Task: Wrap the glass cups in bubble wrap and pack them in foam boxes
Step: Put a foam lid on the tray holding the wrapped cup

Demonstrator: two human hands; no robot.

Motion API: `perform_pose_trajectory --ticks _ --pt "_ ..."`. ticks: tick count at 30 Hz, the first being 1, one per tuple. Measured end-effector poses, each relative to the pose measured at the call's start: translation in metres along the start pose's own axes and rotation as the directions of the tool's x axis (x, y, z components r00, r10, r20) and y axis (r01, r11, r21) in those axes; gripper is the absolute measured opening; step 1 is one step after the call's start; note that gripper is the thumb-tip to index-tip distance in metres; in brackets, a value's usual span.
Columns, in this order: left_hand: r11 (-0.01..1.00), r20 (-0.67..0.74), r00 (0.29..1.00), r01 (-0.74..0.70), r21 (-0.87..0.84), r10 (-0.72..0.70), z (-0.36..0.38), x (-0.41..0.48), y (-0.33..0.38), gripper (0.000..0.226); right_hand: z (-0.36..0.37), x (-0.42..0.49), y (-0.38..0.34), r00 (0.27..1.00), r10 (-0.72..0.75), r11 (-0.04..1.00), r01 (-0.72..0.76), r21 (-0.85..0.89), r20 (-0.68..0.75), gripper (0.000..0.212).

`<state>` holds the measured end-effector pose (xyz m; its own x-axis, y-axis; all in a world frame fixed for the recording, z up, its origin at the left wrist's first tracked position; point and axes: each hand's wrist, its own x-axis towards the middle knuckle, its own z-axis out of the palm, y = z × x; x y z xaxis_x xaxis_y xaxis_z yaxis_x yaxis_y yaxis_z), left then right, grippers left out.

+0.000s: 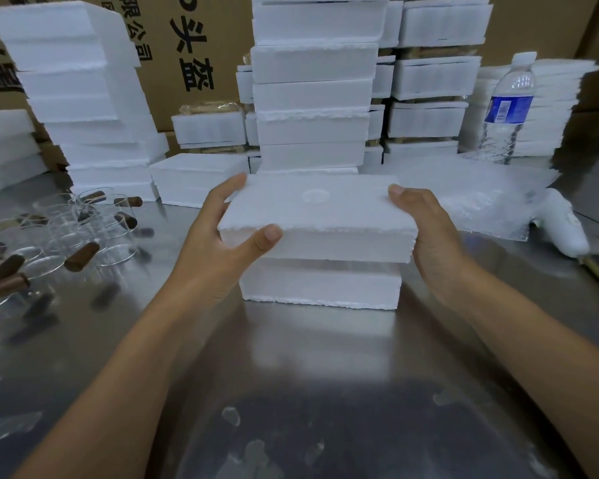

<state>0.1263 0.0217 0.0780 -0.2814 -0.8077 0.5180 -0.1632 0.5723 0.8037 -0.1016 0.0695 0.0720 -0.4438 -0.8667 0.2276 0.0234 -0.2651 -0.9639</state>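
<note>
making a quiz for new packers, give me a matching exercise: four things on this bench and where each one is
Things
1 foam box
2 glass cups
3 water bottle
4 bubble wrap

Places
A standing upright at the back right
B lying flat just behind the right hand
C gripped by the left hand and the right hand
D grouped at the left of the table

Pairs: 1-C, 2-D, 3-A, 4-B
</note>
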Motion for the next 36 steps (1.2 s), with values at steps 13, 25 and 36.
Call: perform_pose_trajectory --ticks 13,25,36 --pt "0.98 0.095 0.977 0.194 -0.051 -0.189 0.002 0.003 -0.025 0.073 -0.002 0.002 0.007 0.996 0.079 0.991 -0.076 -0.114 0.027 0.026" --pt "0.98 0.172 0.966 0.2 -0.022 -0.193 0.001 0.003 -0.032 0.07 -0.01 0.003 -0.002 0.975 0.223 0.943 -0.221 -0.248 -0.022 0.023" --pt "0.984 0.238 0.957 0.178 -0.021 -0.168 0.003 -0.001 -0.033 0.09 0.003 -0.012 -0.022 0.962 -0.146 0.881 0.02 -0.473 -0.231 0.05"
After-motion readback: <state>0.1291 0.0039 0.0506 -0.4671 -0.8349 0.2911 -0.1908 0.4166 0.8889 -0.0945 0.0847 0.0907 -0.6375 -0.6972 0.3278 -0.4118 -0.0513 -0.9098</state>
